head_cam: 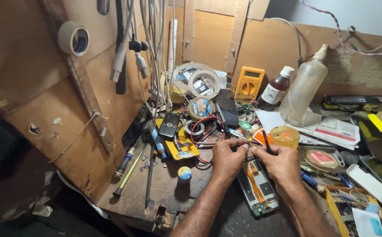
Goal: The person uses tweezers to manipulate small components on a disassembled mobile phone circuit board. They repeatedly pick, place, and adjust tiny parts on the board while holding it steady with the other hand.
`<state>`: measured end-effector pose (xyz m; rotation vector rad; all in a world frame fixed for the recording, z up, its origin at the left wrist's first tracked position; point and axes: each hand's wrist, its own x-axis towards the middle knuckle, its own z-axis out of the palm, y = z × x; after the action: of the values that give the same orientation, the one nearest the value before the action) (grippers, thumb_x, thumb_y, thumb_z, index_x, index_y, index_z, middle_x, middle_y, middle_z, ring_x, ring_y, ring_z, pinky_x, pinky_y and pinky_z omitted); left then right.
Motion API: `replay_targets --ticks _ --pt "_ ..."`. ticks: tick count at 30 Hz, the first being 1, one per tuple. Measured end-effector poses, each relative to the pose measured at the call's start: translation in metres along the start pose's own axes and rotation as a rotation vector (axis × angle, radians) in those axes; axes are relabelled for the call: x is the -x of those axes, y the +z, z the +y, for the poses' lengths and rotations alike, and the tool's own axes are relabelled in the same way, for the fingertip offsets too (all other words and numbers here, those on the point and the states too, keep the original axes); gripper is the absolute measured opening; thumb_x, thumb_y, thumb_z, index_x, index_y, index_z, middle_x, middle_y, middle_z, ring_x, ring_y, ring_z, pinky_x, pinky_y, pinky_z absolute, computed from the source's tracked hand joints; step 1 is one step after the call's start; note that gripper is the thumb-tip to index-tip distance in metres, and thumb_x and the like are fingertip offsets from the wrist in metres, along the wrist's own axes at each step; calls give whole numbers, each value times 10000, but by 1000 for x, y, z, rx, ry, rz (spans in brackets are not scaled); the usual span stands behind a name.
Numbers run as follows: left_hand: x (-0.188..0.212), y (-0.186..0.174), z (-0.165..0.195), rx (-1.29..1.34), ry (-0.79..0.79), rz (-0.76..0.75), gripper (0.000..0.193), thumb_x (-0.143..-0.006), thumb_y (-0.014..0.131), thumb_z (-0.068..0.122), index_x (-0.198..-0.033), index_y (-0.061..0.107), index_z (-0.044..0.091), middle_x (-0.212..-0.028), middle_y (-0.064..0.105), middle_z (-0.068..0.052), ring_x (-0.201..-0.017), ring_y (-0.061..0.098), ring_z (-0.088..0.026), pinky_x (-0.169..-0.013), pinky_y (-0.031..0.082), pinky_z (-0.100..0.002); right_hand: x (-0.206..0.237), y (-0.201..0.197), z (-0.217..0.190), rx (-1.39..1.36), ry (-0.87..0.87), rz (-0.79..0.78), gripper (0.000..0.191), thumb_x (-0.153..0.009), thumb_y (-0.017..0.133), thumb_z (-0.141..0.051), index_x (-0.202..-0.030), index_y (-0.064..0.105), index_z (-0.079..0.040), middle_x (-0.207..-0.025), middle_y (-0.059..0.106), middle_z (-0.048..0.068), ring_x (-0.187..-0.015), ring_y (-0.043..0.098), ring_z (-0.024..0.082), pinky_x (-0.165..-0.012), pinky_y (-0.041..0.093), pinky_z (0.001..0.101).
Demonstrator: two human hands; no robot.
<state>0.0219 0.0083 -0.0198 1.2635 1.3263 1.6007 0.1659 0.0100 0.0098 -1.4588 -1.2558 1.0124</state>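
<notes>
Currently L hand (227, 159) pinches opened phone (257, 188) top edge; R hand (280, 164) grips black tool (266, 142) beside it. Risk: tool slip could tear orange flex (255, 175) under hands.

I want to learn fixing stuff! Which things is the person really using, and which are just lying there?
In use:
left hand
right hand
opened phone
thin black tool

Lying about:
yellow multimeter
brown bottle
clear plastic bottle
small black phone
screwdrivers
tape rolls
</notes>
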Motion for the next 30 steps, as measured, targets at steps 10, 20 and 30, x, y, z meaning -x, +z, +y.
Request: replay_targets --ticks 10,20,30 --pt "0 1 -2 -50 -23 10 239 -797 701 179 -969 824 69 -841 801 -126 -764 768 -182 -744 594 -318 2 1 -4 55 -21 -3 162 -854 787 -146 -889 811 10 -625 670 11 -443 495 51 -386 335 249" --pt "0 0 -1 -20 -1 4 243 -807 703 178 -990 822 70 -860 804 -125 -791 771 -177 -770 595 -312 1 -3 -2 -46 18 -52 184 -845 797 -177 -874 801 5 -592 634 -7 -401 414 45 -362 247 246" --pt "1 1 1 -20 -34 1 233 -816 715 180 -992 826 75 -845 803 -108 -756 754 -154 -737 593 -304 1 -4 -2 -22 29 -38 202 -853 799 -208 -844 793 -7 -567 601 -15 -387 394 55 -355 248 254"
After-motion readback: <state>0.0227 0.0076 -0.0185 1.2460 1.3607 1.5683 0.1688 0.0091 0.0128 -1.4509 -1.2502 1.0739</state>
